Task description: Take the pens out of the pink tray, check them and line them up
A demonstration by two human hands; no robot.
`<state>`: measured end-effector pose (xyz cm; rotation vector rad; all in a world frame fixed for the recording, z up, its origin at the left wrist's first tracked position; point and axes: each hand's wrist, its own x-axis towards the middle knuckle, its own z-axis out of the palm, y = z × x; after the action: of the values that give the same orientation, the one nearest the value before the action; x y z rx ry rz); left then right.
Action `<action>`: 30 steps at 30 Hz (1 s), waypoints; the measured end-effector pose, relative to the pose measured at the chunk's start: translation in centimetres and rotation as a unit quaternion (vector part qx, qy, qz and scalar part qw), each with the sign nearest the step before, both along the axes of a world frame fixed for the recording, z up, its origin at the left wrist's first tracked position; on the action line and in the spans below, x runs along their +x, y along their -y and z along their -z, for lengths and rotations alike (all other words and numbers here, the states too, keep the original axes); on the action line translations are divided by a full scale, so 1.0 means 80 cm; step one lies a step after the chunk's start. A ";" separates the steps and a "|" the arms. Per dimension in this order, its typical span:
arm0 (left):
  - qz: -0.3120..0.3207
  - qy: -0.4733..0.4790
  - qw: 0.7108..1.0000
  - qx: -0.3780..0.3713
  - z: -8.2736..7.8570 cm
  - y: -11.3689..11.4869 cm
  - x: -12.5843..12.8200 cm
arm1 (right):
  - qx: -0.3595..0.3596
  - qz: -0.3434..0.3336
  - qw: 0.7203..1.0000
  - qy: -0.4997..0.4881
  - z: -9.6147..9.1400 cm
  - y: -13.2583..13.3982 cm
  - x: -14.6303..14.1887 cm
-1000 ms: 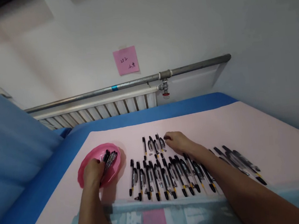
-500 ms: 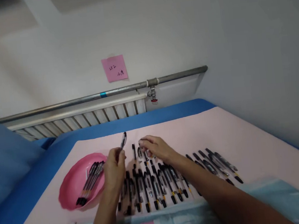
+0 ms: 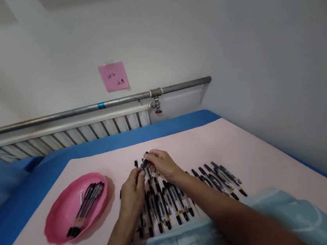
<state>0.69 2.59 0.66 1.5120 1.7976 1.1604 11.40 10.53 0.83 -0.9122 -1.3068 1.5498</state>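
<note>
My left hand and my right hand meet above the pink sheet, both pinching one black pen. The left hand grips its lower end; the right hand's fingertips close on its upper end. Under the hands lies a row of black pens with clear barrels, and more pens lie to the right. A pink bowl at the left holds several assembled pens.
A blue mattress edge borders the sheet. Behind it run a white radiator and a metal pipe. A pink sticky note hangs on the wall. A light blue patterned cloth covers my lap.
My left hand left the pink bowl, came right with a pen raised, and now meets my right hand. The right hand lifted off the far pens. The camera turned right.
</note>
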 end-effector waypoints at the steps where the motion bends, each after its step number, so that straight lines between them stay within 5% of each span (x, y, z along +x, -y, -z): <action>1: 0.008 0.038 0.999 -0.012 0.000 0.000 0.002 | -0.003 0.008 1.000 -0.012 0.002 -0.002 0.000; 6: 0.057 0.264 0.952 -0.144 -0.002 0.003 0.010 | -0.069 0.073 0.988 -0.118 0.003 -0.028 0.021; 10: 0.056 0.341 0.924 -0.165 -0.006 0.002 0.012 | -0.107 0.081 0.970 -0.203 -0.004 -0.039 0.038; 17: 0.034 0.365 0.922 -0.128 -0.002 -0.001 0.009 | -0.095 -0.058 0.992 -0.063 -0.005 -0.009 0.015; 21: 0.023 0.343 0.931 -0.119 -0.001 0.000 0.009 | -0.083 -0.040 0.995 -0.030 -0.006 0.000 0.008; 30: 0.047 0.422 0.893 -0.152 -0.009 0.001 0.005 | -0.104 -0.083 0.988 -0.082 -0.005 -0.003 0.010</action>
<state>1.07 2.50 1.36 0.7130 1.2024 1.1615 12.24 10.74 1.19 -0.7980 -1.1428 1.8767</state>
